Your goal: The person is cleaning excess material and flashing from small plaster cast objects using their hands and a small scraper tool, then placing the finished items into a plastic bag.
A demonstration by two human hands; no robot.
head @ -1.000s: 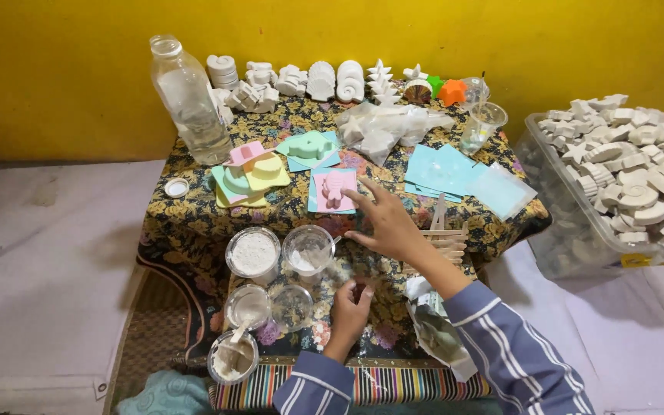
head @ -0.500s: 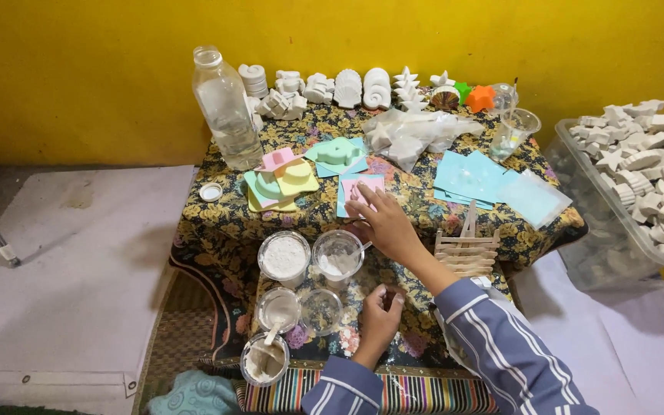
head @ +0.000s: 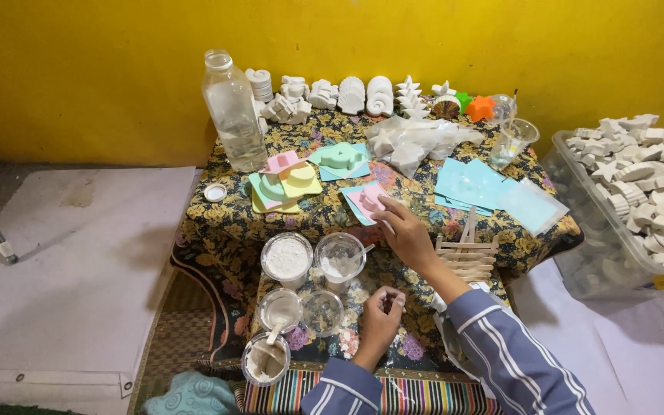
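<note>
Low surface (head: 270, 223) under floral cloth, clear bin of white casts (head: 639, 192) at its right. Plastic bottle (head: 234, 111) upright at back. Right hand (head: 405, 234) reaches forward, fingers open, touching pink mould (head: 369, 201), steadying it flat. Left hand (head: 380, 311) grip closed on something small, can't tell what, near cups (head: 313, 265).

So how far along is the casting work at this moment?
Done: many white casts fill the clear bin and line the wall. In hand: the right hand touches the pink mould; the left hand hovers by the mixing cups. Left: coloured moulds lie unfilled as far as shows.
</note>
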